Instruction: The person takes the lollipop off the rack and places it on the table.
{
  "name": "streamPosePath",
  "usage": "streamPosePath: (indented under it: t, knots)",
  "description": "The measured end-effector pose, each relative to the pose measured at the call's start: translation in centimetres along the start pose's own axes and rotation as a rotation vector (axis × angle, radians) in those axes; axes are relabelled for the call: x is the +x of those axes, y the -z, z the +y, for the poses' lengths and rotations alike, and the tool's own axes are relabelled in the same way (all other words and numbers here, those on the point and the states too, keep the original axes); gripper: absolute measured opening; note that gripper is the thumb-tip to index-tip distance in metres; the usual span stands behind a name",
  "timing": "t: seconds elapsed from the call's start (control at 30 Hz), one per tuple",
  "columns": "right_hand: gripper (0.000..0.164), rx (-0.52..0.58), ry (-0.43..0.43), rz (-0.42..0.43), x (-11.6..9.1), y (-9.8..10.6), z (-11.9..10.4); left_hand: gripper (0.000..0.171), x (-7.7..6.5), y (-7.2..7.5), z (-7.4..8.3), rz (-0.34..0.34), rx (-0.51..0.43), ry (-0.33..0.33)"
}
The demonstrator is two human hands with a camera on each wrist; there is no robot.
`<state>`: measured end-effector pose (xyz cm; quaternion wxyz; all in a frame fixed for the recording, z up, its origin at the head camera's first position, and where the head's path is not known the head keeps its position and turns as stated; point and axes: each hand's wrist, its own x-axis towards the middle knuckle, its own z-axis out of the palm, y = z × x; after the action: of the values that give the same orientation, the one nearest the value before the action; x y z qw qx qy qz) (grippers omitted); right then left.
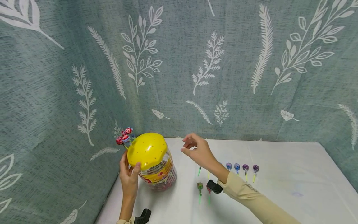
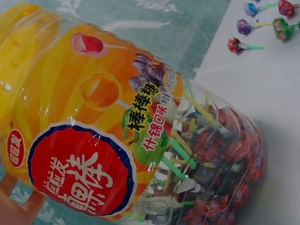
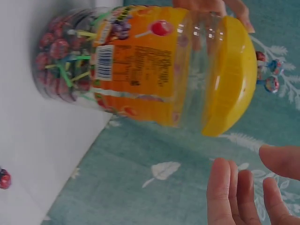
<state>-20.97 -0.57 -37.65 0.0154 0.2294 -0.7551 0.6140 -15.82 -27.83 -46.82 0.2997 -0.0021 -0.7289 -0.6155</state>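
A clear plastic candy jar [image 1: 160, 177] with a yellow lid [image 1: 149, 149] stands on the white table, full of lollipops [image 2: 206, 154]. My left hand [image 1: 129, 177] grips the jar at its lid, thumb in front and fingers at the left side. Several red and blue wrapped lollipops [image 1: 125, 137] stick up from the far left part of the lid, which has small holes. To the right of the jar, my right hand [image 1: 199, 151] hovers in the air with loosely bent fingers and holds nothing. In the right wrist view its fingers [image 3: 219, 187] are apart from the lid.
More lollipops lie in rows on the table [image 1: 293, 174] to the right, among them a purple one [image 1: 255, 169], a blue one [image 1: 237, 167] and a green one [image 1: 199, 186]. My right forearm hides part of them. A leaf-patterned curtain [image 1: 179, 68] hangs behind and at the left.
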Motion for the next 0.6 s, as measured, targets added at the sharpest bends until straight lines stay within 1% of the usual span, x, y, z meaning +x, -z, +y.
streamPosePath:
  t: [0.17, 0.3, 0.4, 0.6]
  knots:
    - [0.022, 0.01, 0.024, -0.027, 0.1, -0.1, -3.4, 0.066, -0.2, 0.0, -0.1, -0.005, 0.005, -0.013]
    - [0.022, 0.013, 0.043, -0.047, 0.6, -0.4, -4.7, 0.066, -0.1, 0.0, 0.0, -0.007, 0.01, -0.019]
    - [0.024, 0.023, 0.068, -0.062, 1.4, -0.8, -4.8, 0.066, 0.0, 0.1, 0.2, -0.006, 0.001, -0.022]
    - [0.028, 0.031, 0.121, -0.074, 3.4, -2.1, -2.7, 0.068, 0.0, 0.1, 0.2, -0.005, -0.01, -0.021]
